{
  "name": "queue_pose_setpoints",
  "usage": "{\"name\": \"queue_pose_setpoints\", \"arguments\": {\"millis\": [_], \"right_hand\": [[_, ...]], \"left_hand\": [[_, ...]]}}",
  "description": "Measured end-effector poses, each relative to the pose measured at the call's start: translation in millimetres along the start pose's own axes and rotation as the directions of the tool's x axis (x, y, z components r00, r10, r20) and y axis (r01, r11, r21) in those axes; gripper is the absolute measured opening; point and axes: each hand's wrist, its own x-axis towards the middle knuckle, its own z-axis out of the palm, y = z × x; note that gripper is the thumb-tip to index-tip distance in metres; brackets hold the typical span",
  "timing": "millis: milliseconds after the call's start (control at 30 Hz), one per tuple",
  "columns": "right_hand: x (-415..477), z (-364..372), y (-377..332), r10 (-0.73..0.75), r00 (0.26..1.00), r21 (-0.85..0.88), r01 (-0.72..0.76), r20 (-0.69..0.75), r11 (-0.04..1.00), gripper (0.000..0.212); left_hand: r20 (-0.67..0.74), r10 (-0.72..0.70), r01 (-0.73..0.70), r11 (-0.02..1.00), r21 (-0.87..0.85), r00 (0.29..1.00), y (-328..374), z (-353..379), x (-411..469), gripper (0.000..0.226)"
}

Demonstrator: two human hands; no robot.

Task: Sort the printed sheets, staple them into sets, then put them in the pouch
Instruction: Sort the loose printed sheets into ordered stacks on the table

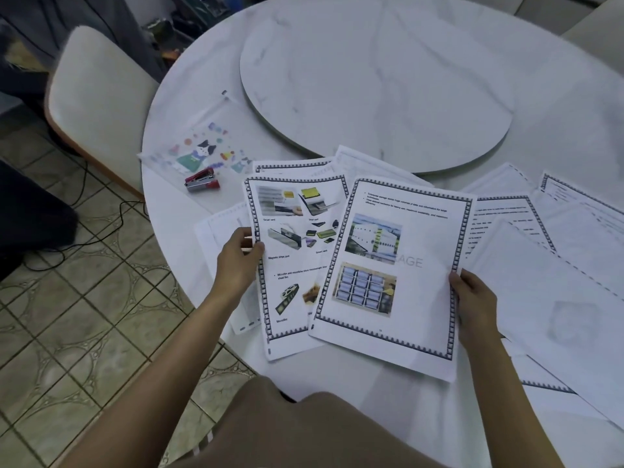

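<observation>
Printed sheets with dark patterned borders lie spread over the near side of a round white table point(557, 106). My left hand point(238, 256) pinches the left edge of a sheet showing card and microfilm pictures point(293, 238). A sheet with two photos point(398, 265) overlaps it on the right, and my right hand point(472, 298) grips its right edge. More sheets point(557, 265) fan out to the right, some face down. A red stapler point(202, 182) lies at the left beside a clear pouch with a cat print point(199, 146).
A round marble turntable point(371, 79) sits in the middle of the table behind the papers. A cream padded chair point(98, 96) stands at the table's left. Dark cables point(84, 238) run across the tiled floor below it.
</observation>
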Motion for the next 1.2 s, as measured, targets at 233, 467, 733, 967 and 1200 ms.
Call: {"name": "queue_pose_setpoints", "arguments": {"millis": [233, 467, 733, 967, 1200], "right_hand": [[-2, 1, -3, 0.008, 1.0, 0.016, -0.008, 0.005, 1.0, 0.026], [-4, 1, -4, -0.005, 1.0, 0.038, 0.005, 0.01, 0.999, 0.024], [0, 1, -2, -0.019, 1.0, 0.032, 0.018, 0.011, 0.999, 0.03], [-2, 7, -3, -0.028, 0.999, 0.063, 0.025, 0.04, 0.998, 0.017], [-3, 9, -3, -0.033, 0.998, 0.033, 0.031, 0.061, 0.999, 0.016]], "left_hand": [[-0.092, 0.105, -0.104, 0.994, 0.011, 0.99, -4, -9, -3, 0.025], [-0.142, 0.09, -0.084, 0.996, 0.043, 0.986, -17, -22, 2, 0.027], [-0.222, 0.116, -0.122, 0.992, -0.014, 0.968, -13, -50, -2, 0.028], [-0.326, 0.163, -0.212, 0.97, -0.122, 0.931, 12, -87, -12, 0.028], [-0.305, 0.122, -0.214, 0.934, -0.287, 0.945, 34, -99, -8, 0.029]]}}
